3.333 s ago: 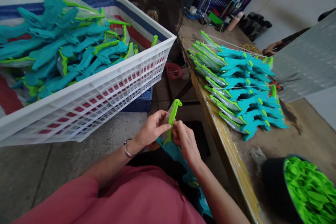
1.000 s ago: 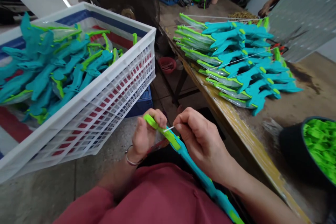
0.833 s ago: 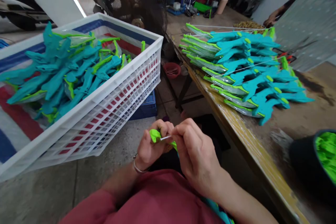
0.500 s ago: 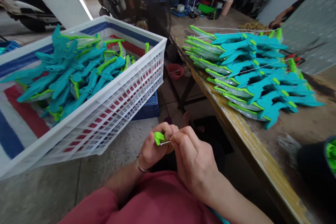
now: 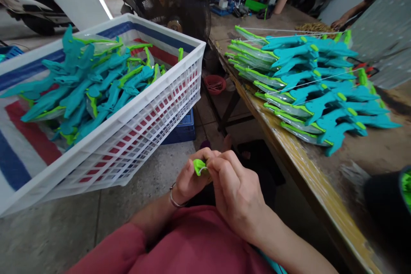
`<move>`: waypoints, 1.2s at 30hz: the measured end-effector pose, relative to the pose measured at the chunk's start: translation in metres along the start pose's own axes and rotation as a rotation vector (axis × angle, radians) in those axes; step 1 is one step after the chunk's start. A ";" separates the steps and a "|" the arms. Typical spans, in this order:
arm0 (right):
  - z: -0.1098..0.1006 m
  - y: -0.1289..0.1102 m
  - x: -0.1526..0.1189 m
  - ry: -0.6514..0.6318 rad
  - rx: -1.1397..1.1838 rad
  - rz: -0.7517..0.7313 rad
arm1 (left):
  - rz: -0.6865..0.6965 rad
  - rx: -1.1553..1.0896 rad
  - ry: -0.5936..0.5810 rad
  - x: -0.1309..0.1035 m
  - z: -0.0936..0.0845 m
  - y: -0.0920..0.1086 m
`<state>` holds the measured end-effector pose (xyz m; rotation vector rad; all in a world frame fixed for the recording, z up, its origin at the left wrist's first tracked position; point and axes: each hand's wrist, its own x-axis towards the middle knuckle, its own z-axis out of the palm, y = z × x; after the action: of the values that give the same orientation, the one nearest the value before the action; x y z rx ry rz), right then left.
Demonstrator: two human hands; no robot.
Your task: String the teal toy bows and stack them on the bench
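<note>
Between the thumb and fingers of my left hand is a small bright green plastic piece. My right hand is pressed close against it, thumb and forefinger pinched on a white string. The string makes a short curve at the green piece; the rest of it is hidden by my fingers. Both hands meet low in front of my body, over my lap. To their right, teal and green plastic toy parts lie in an overlapping row on the table, with white strings across them.
At left stands a white plastic crate heaped with similar teal parts. A wooden table runs along the right, bearing a black bucket of green pieces. Behind are a fan and a red bowl. Another person's hand rests far right.
The green piece has turned in my left hand, and the string end, straight before, now bends at it. My right hand has shifted slightly. The other person's hand moved a little.
</note>
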<state>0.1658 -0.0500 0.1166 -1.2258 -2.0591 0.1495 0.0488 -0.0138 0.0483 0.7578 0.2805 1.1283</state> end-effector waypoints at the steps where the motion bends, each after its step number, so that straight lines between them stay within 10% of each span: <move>1: -0.001 0.000 0.000 -0.001 0.001 0.000 | -0.005 0.006 0.012 0.000 0.001 0.000; 18: -0.004 -0.004 -0.005 -0.018 0.076 -0.023 | 0.046 0.063 -0.024 0.008 0.005 0.000; 27: -0.024 0.035 0.025 -0.034 0.032 0.060 | -0.156 0.153 0.068 0.036 0.010 0.006; 36: -0.028 0.068 0.022 -0.002 0.018 0.220 | -0.046 0.245 0.049 0.063 0.009 -0.003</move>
<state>0.2262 -0.0028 0.1186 -1.4396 -1.9163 0.2709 0.0830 0.0376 0.0629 0.9352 0.4813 1.0809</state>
